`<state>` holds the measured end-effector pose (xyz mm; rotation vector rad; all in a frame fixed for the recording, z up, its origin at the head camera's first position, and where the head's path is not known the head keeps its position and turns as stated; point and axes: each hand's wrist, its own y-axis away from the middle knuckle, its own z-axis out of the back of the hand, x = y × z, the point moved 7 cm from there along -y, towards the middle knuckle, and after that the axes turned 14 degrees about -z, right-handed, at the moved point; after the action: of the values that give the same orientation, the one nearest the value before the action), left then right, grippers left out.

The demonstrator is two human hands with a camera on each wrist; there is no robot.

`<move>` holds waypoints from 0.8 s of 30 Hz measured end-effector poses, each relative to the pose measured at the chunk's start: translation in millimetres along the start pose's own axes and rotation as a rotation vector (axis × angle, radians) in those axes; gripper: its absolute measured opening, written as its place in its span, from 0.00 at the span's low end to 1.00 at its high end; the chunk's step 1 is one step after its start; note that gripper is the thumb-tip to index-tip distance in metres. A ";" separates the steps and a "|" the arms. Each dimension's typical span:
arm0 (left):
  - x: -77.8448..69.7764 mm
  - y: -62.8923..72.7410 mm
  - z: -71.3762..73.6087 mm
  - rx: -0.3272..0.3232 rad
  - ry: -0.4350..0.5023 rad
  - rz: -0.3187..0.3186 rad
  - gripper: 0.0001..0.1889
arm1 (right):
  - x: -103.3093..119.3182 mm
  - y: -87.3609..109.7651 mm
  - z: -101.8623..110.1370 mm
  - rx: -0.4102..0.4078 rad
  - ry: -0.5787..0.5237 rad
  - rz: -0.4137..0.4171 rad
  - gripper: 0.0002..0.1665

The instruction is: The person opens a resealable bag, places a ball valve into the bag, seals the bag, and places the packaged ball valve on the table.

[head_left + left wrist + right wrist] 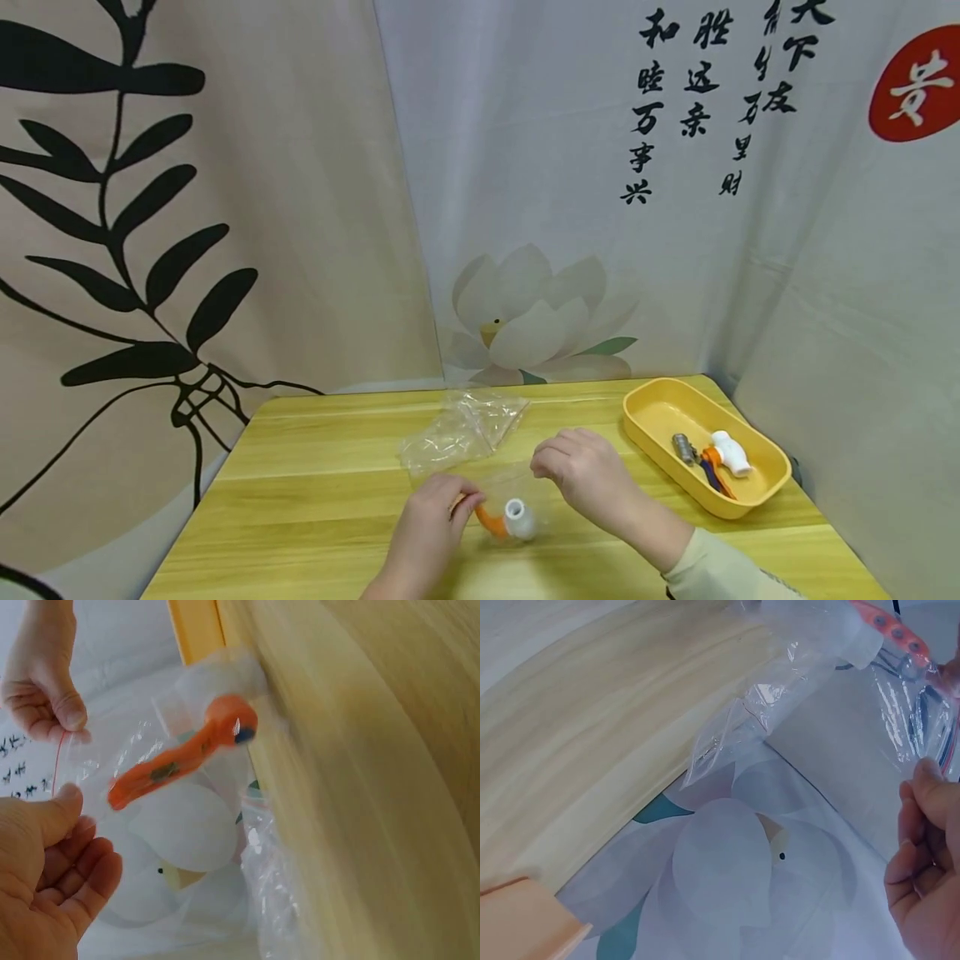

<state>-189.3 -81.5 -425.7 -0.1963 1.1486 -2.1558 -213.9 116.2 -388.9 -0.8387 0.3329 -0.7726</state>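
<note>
Between the two hands hangs a clear zip bag [94,761] with a red line along its mouth. Inside it is a white pipe valve [521,518] with an orange handle [169,766]. My left hand [433,523] pinches one side of the bag's mouth between thumb and forefinger. The opposite side of the mouth is pinched by my right hand [583,477], also seen in the right wrist view. Just above the table, the valve lies at the bag's bottom; whether the bag touches the wood I cannot tell.
Behind the hands, another clear plastic bag [465,429] lies crumpled on the wooden table [300,500]. A yellow tray [652,454] at the right holds a white fitting [731,454], a grey cylinder [683,449] and orange and dark blue pieces. A printed curtain [337,208] hangs behind.
</note>
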 end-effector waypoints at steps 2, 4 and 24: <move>4.7 1.5 -1.2 -0.025 0.051 0.083 0.11 | -2.9 0.7 -1.8 0.009 -0.018 -0.026 0.13; 9.3 2.9 -1.7 -0.055 0.112 0.165 0.11 | -5.6 1.7 -3.3 0.017 -0.034 -0.048 0.14; 34.1 18.1 -7.7 -0.240 0.360 0.569 0.16 | -21.9 11.9 -3.8 0.037 -0.308 -0.267 0.18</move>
<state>-209.5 -104.5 -450.4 0.3888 1.4541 -1.5811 -225.3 135.1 -401.1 -0.9630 -0.0696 -0.8783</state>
